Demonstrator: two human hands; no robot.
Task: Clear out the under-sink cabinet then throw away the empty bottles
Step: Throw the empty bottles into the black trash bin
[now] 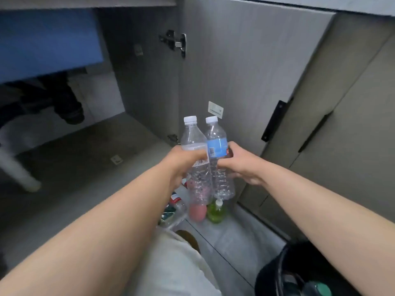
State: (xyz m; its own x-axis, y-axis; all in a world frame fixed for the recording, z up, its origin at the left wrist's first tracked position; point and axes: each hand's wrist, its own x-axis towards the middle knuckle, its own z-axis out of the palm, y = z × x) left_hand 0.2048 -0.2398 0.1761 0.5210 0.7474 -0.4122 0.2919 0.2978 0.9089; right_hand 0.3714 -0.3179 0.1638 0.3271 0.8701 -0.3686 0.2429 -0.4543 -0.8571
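Two empty clear plastic bottles with white caps are held upright side by side in front of the open cabinet door. My left hand (181, 163) grips the left bottle (192, 135), which has a white label. My right hand (241, 163) grips the right bottle (215, 135), which has a blue label. The two bottles touch each other. The under-sink cabinet floor (85, 159) lies bare to the left, below the drain pipe (68, 105).
On the tiled floor under the bottles stand a pink bottle (197, 212), a green soap bottle (215, 212) and a clear plastic container (173, 212). A black bin (277, 272) with a black liner is at the bottom right. The cabinet door (245, 71) stands open ahead.
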